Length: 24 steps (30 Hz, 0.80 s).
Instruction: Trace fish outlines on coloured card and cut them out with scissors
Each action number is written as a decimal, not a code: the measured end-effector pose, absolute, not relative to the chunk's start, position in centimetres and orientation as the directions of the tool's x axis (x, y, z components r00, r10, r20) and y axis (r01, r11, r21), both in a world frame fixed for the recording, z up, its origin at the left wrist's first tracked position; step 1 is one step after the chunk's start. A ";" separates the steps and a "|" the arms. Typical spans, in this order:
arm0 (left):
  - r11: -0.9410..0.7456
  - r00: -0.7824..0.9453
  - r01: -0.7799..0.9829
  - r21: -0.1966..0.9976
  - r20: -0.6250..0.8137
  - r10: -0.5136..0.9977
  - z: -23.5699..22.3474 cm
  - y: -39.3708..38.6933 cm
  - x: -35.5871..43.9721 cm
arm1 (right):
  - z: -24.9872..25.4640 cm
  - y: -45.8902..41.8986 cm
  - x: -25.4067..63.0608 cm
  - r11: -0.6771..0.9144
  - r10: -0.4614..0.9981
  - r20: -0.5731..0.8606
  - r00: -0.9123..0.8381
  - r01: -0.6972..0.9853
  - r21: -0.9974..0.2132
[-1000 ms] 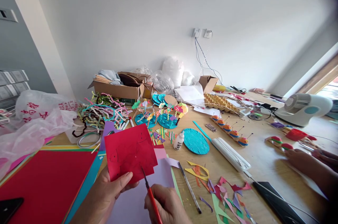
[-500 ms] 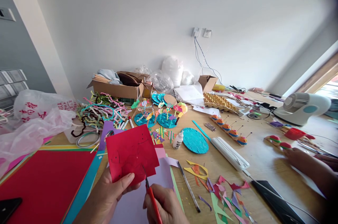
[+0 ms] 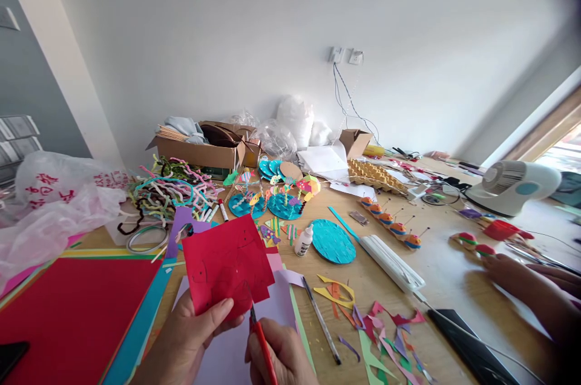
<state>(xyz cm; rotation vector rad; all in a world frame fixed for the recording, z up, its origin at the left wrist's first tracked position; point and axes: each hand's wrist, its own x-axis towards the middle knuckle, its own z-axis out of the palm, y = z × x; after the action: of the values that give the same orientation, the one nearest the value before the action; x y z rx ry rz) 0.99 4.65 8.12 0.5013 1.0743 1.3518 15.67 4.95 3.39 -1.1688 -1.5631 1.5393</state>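
My left hand (image 3: 200, 327) pinches a square of red paper (image 3: 227, 258) by its lower edge, thumb on top. Pencil outlines and small dots show on the paper, and its lower right corner has a stepped cut. Red-handled scissors (image 3: 263, 345) are gripped in my right hand (image 3: 285, 352), their blades at the paper's bottom edge. Part of the blades is hidden behind the paper. Below both hands lies a sheet of lilac paper (image 3: 227, 355). A clear pen (image 3: 322, 318) rests to the right of it.
A stack of coloured sheets (image 3: 77, 306) lies at the left. Paper scraps (image 3: 394, 336), a power strip (image 3: 393, 264), a glue bottle (image 3: 304, 241) and a blue disc (image 3: 333, 241) are to the right. Another person's hand (image 3: 503, 270) works at the far right, near a white fan (image 3: 512, 187).
The scissors' blades have gone from lying over the red paper to its lower edge, mostly out of sight. My left hand keeps its hold. The view has shifted slightly.
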 end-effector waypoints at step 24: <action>0.268 -0.079 -0.456 0.849 -0.338 0.938 8.5 4.4 0.7 | 4.0 4.9 16.9 -0.079 0.891 -0.184 -0.415 0.257 -0.963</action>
<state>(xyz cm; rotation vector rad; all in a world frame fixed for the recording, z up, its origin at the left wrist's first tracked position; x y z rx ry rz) 0.70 4.37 8.55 0.5688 1.1097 1.2621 16.88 4.89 3.98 -1.2446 -1.6610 1.5288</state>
